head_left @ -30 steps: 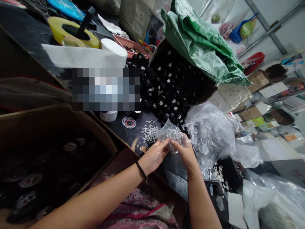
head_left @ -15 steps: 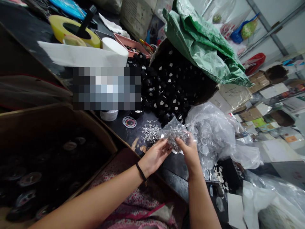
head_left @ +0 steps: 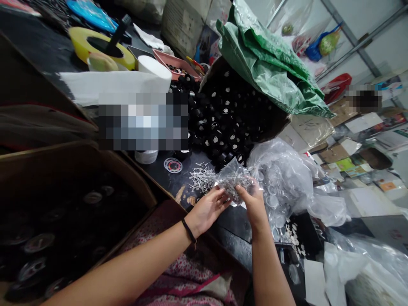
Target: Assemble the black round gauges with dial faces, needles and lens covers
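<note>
A clear plastic bag (head_left: pixel 235 180) of small silvery pin-like pieces is held between my hands above the dark table. My right hand (head_left: pixel 251 199) grips its right side, thumb on top. My left hand (head_left: pixel 209 209) has its fingertips against the lower left of the bag, its fingers partly curled around the edge. Just left of the bag lies a loose pile of the same pieces (head_left: pixel 202 177). A printed round disc (head_left: pixel 173 165) rests farther left. Behind the pile, many small black round parts (head_left: pixel 219 127) spill from a box.
Right of my hands stands a large clear bag (head_left: pixel 280 170) of transparent round parts. A cardboard box (head_left: pixel 145 187) with dark discs is at the left. Yellow tape (head_left: pixel 76 44), a white roll (head_left: pixel 156 70) and green sacking (head_left: pixel 264 63) lie farther back.
The view has shifted slightly. Both hands stay on the bag in nearly the same place.
</note>
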`<state>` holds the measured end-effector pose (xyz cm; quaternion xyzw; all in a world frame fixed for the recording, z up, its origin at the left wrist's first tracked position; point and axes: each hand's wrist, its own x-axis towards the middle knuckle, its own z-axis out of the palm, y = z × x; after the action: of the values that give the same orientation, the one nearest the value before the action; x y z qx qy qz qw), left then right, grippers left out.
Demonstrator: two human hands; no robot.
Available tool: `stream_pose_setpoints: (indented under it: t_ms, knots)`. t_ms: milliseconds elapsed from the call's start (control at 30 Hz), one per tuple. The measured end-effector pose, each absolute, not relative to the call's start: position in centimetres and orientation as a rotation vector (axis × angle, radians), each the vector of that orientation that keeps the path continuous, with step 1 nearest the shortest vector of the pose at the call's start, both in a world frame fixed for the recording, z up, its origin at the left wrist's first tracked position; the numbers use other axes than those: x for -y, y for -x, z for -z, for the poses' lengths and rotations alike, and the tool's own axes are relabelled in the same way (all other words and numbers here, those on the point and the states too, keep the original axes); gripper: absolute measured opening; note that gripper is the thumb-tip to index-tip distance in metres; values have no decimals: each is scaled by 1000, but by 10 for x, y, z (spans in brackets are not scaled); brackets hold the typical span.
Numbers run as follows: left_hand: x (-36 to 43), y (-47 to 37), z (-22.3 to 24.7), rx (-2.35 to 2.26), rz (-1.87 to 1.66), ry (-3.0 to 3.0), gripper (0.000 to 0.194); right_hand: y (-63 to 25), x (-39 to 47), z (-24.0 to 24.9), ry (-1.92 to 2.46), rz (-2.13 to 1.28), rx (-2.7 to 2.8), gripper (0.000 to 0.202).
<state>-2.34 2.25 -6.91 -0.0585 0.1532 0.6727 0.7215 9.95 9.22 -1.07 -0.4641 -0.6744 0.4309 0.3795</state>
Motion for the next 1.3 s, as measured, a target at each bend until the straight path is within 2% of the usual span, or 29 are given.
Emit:
stream_pose_setpoints:
  t_ms: [400,767,1033,1200,1300]
  knots:
    - [-25,20,69,-376,-1611,60,17,-100,-77,36,1122,-1290,1388,47]
    - [-34,21,73,-450,-1641,49,17,-104,-89,24,1073,-1231,1409,49]
    - [-27,25,65,-526,-1637,-168,20,-94,-81,32,1016,-1402,1197,46]
    - [-17,25,48,-605,-1635,-372,40,-82,-65,42,980,-1513,947,36]
    - [-12,25,39,-686,-1622,-453,55,-67,-56,46,934,-1521,810,39]
